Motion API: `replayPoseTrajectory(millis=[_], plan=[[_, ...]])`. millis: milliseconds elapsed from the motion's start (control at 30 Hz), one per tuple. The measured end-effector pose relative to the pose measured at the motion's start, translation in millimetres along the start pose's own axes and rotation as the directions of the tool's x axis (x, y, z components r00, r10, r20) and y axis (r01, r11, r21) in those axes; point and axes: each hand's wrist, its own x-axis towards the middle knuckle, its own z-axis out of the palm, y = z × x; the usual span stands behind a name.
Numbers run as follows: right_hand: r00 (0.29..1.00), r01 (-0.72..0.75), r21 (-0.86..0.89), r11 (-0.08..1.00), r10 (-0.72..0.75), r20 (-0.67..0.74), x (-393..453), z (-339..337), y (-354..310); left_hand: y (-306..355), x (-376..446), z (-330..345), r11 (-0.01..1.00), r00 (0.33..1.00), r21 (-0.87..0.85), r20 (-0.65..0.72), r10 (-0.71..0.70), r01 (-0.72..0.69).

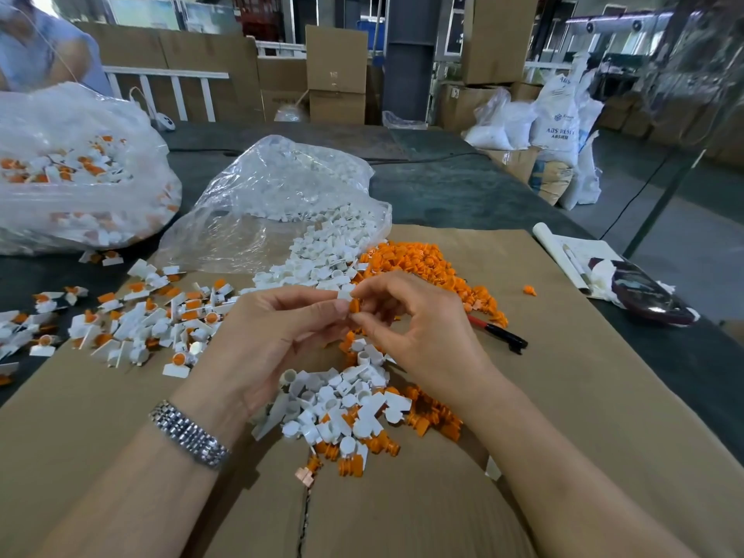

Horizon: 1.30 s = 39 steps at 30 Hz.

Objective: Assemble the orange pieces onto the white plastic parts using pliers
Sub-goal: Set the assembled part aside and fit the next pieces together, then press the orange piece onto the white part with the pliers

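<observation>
**Hands meet above the cardboard's middle**

The cardboard sheet (563,396) covers the bench's near half; its near-right part lies bare. 2 clear bags (282,203) crowd the far-left edge. Loose white parts (342,404) pile under the wrists. Pliers (503,336) lie right of the hands. Left hand (273,336) pinches a white part (345,295); right hand (410,328) pinches an orange piece (354,306), touching it.

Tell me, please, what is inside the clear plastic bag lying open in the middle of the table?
The clear plastic bag holds loose white plastic parts, which spill from its mouth onto the cardboard. Crumpled, glaring film hides whatever lies deeper inside.
</observation>
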Motion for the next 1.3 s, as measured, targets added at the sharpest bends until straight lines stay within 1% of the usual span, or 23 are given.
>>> replayPoseTrajectory(millis=[267,400,467,500,533,567,600,633,667,700,733,767,833,933,1000,1067,1133,1200,1233,1300], plan=[[0.999,-0.032,-0.006,0.999,0.032,-0.003,1,4,1,-5,3,1,1.000,0.999,0.029,-0.041,0.010,-0.008],[0.998,-0.050,-0.021,0.999,0.051,0.038,0,5,0,-6,4,1,1.000,0.998,0.011,-0.061,-0.004,0.005],[0.995,-0.085,-0.023,0.996,0.086,0.046,1,1,2,-6,5,0,0.999,0.998,-0.025,-0.062,-0.029,0.028],[0.992,-0.122,-0.059,0.991,0.124,0.024,3,-3,5,-5,5,-1,0.998,0.997,-0.051,-0.061,-0.040,0.037],[0.983,-0.185,-0.131,0.974,0.184,-0.015,4,-8,9,-4,6,-2,0.996,0.997,-0.073,-0.060,-0.050,0.046],[0.963,-0.269,-0.239,0.933,0.263,-0.056,5,-14,14,-4,6,-3,0.995,0.996,-0.084,-0.060,-0.059,0.054],[0.931,-0.361,-0.360,0.860,0.355,-0.086,6,-20,19,-3,6,-5,0.995,0.996,-0.080,-0.062,-0.065,0.060],[0.887,-0.442,-0.468,0.765,0.452,-0.097,6,-25,24,-2,6,-5,0.996,0.995,-0.066,-0.067,-0.067,0.063],[0.838,-0.489,-0.554,0.673,0.539,-0.086,5,-29,28,-1,5,-6,0.997,0.995,-0.052,-0.073,-0.068,0.064],[0.796,-0.502,-0.620,0.603,0.603,-0.057,4,-31,31,-1,5,-7,0.997,0.995,-0.040,-0.078,-0.067,0.064],[0.766,-0.491,-0.667,0.560,0.642,-0.025,3,-32,32,0,4,-7,0.998,0.995,-0.031,-0.078,-0.065,0.062],[0.750,-0.473,-0.701,0.534,0.661,-0.003,2,-31,33,0,4,-7,0.998,0.995,-0.023,-0.074,-0.061,0.059],[0.748,-0.443,-0.740,0.505,0.663,0.005,1,-28,33,1,3,-6,0.999,0.997,-0.011,-0.065,-0.052,0.051],[0.740,-0.425,-0.763,0.487,0.673,0.017,3,-27,30,2,3,-6,1.000,0.998,-0.004,-0.061,-0.030,0.029],[0.750,-0.426,-0.752,0.503,0.661,0.018,4,-29,29,2,2,-6,1.000,0.998,-0.013,-0.066,-0.021,0.021],[0.770,-0.451,-0.703,0.550,0.637,0.004,6,-33,25,2,2,-6,0.999,0.997,-0.036,-0.075,-0.023,0.021],[0.798,-0.487,-0.597,0.638,0.603,-0.008,11,-41,16,3,2,-6,0.998,0.996,-0.061,-0.082,-0.023,0.018],[0.798,-0.541,-0.425,0.725,0.603,0.013,17,-53,1,4,2,-6,0.997,0.997,-0.072,-0.082,-0.008,0.002],[0.782,-0.570,-0.332,0.752,0.621,0.063,19,-58,-9,5,2,-7,0.997,0.997,-0.076,-0.083,0.002,-0.008],[0.712,-0.637,-0.138,0.759,0.647,0.271,24,-63,-27,6,1,-8,0.995,0.996,-0.094,-0.087,0.019,-0.028]])
